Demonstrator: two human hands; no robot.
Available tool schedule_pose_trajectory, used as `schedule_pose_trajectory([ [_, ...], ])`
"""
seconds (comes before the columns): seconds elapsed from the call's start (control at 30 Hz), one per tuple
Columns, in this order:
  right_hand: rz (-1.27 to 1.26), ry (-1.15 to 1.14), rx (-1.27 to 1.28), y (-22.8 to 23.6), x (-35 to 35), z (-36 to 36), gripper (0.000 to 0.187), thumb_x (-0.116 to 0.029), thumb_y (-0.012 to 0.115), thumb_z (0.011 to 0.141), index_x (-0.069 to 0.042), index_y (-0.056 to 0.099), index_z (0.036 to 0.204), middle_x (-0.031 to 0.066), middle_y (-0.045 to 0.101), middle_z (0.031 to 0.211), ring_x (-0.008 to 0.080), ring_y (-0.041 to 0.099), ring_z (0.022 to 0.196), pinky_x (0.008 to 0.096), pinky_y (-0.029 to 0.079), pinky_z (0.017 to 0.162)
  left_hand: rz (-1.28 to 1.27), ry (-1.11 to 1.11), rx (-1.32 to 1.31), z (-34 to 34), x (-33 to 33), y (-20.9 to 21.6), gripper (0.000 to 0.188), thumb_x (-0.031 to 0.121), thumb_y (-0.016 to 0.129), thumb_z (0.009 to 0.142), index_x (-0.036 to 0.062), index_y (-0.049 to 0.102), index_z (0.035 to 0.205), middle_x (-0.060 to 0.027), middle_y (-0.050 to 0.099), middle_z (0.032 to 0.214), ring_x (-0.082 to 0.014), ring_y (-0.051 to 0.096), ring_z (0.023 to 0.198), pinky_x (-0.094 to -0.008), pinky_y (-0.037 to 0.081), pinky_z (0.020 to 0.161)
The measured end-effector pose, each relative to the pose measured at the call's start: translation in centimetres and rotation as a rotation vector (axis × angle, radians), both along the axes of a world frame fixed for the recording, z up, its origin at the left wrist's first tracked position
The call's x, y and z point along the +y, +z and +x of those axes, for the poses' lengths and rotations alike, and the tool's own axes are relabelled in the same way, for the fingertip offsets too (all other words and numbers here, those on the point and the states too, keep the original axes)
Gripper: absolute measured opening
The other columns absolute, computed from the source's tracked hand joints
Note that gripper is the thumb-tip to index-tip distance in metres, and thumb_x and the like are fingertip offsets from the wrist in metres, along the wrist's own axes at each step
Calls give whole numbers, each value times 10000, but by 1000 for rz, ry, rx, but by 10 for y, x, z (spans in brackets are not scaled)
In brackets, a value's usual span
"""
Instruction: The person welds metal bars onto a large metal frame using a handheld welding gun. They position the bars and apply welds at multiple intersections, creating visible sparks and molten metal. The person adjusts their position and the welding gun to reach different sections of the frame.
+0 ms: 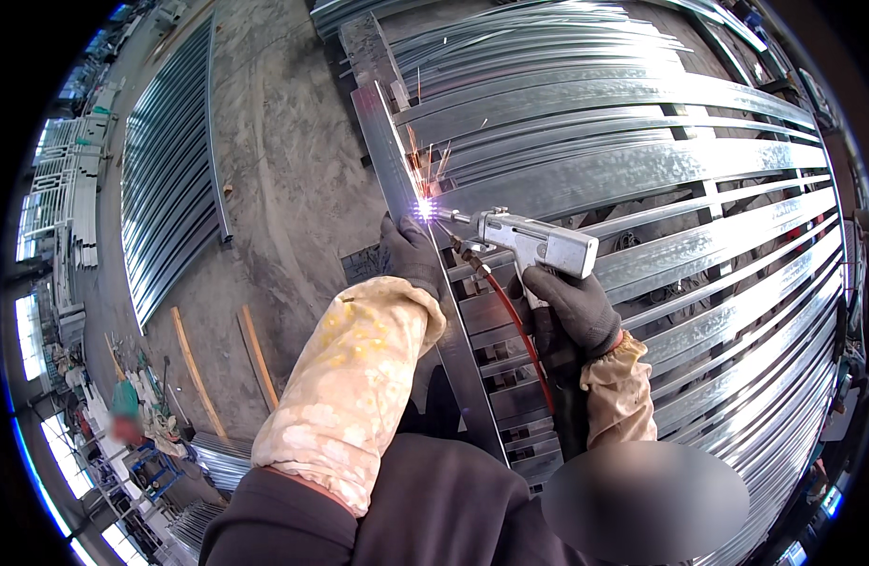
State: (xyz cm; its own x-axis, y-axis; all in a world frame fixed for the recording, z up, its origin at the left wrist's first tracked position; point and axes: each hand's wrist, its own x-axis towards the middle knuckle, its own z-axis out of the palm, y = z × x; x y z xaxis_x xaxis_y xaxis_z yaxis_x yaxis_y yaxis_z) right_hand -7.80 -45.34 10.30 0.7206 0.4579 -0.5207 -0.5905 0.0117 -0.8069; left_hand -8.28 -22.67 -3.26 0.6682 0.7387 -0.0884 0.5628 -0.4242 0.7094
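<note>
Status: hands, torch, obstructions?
Dark-gloved right hand: gripping silver pistol-shaped torch. Dark-gloved left hand: on long grey metal bar, near bright arc. Thin red hose between hands.

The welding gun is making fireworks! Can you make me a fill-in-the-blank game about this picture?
1. The welding gun is in the person's ____ hand.
2. The hose running down from near the gun's front is coloured ____.
3. The sparks flying from the gun's tip are coloured ____.
4. The pale sleeve with yellow marks covers the ____ arm.

Missing words: right; red; orange; left.
</note>
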Motion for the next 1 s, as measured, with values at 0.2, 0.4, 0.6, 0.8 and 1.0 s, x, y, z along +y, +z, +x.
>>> schedule_pose_trajectory([
  [0.2,3,7,-83,-8,-3,-2,185,-183,632,936,0,654,937,25,626,789,114,612,561,251,488,506,50,-7,4,1,-1,0,432,341,362,1051,16,523,1285,-292,647,1166,-501,593,1086,-498,471,931],
  [0.4,-18,-14,-217,-16,-4,-6,184,-170,620,937,7,674,941,25,642,815,95,612,676,255,494,608,-43,-19,-4,1,1,5,460,304,422,1033,-44,489,1326,-332,588,1221,-492,572,1132,-483,460,961],
  [0.6,-7,1,-149,-10,-5,-6,191,-166,626,934,14,682,962,32,671,855,104,617,797,269,494,714,27,-28,35,0,4,-3,435,340,357,1051,34,497,1327,-283,641,1196,-498,591,1110,-500,474,937],
  [0.8,-18,-11,-164,-11,-7,-9,256,-160,631,936,24,655,1112,38,697,912,103,611,849,273,488,771,-8,-36,3,1,3,3,418,317,384,1043,12,518,1295,-290,636,1183,-495,594,1092,-500,476,925],
  [1.0,-24,-10,-149,-8,-8,-10,297,-163,628,948,26,628,1177,45,700,931,108,608,862,272,484,779,-30,-41,-15,2,4,4,414,282,427,1026,-27,530,1281,-305,619,1183,-485,590,1094,-499,467,934],
])
